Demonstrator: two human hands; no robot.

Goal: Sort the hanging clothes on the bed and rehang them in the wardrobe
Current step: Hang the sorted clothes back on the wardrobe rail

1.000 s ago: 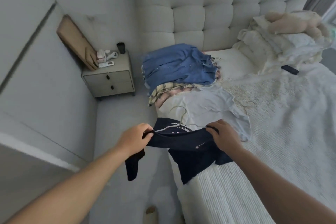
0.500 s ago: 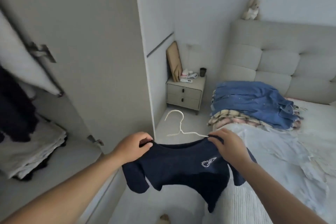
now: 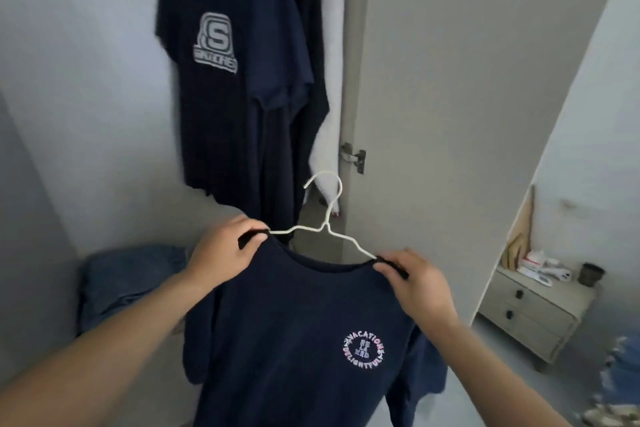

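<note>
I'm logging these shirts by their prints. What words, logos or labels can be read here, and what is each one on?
"VACATION" and "DELIGHTFUL", in a ring on the chest of the navy T-shirt held on the white hanger.
The small letters inside that ring are too blurred to read.
A large "S" logo on the navy shirt hanging in the wardrobe; the word beneath it is too blurred to read.
Items on the nightstand: too small to read.

navy T-shirt (image 3: pixel 294 340): matt soft cloth, printed badge
hanger (image 3: pixel 325 218): thin white-coated wire, smooth
wardrobe door (image 3: pixel 450 97): smooth matt panel
hinge (image 3: pixel 353 157): shiny metal
</note>
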